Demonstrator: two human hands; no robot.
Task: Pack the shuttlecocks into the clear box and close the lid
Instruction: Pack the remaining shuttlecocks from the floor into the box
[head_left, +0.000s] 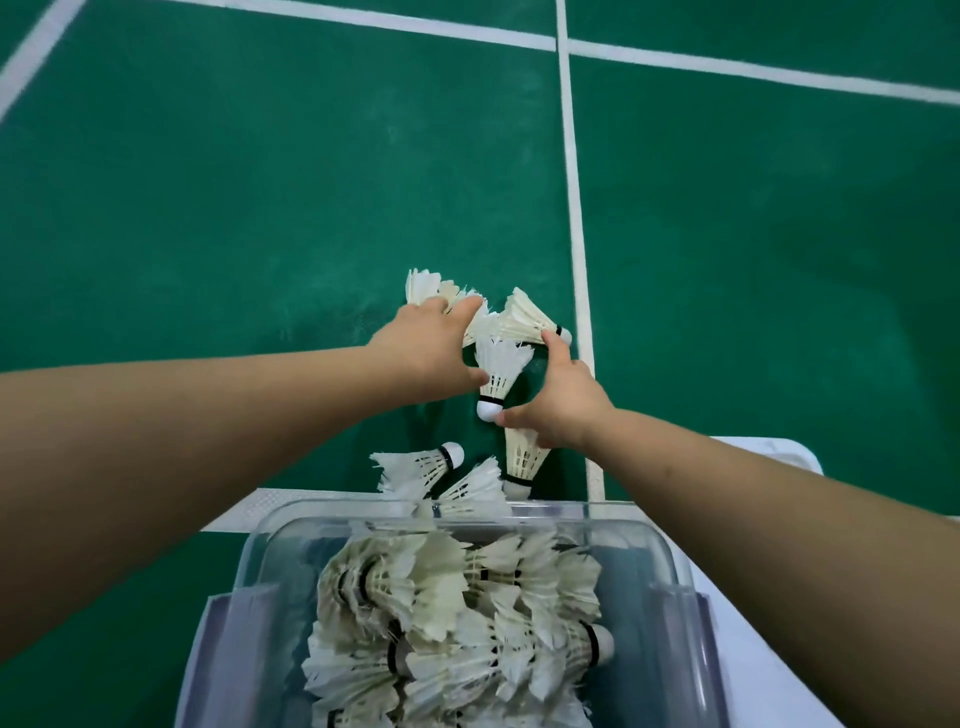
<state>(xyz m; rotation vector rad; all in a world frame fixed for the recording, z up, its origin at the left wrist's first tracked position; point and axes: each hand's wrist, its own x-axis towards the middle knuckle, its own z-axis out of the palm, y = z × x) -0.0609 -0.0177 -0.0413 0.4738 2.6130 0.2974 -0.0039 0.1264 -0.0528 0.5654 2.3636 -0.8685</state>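
Both hands out over green court floor (260, 208), beyond far rim of clear plastic box (670, 561) already heaped with white feather shuttlecocks (447, 618). Left hand (426, 353) clutching a feather bunch (431, 288); right hand (563, 410) pinching upright shuttlecock (498, 379) at cork, skirt pointing away. Three loose shuttlecocks (415, 467) just beyond rim, nearer right hand; white lid (769, 457) off, right of box; floor clear all round.

Pretty clearly an indoor badminton court: green sport floor (260, 208) with white boundary lines (571, 156) crossing at 12 to 1 o'clock, feather shuttlecocks (498, 376) scattered on it.
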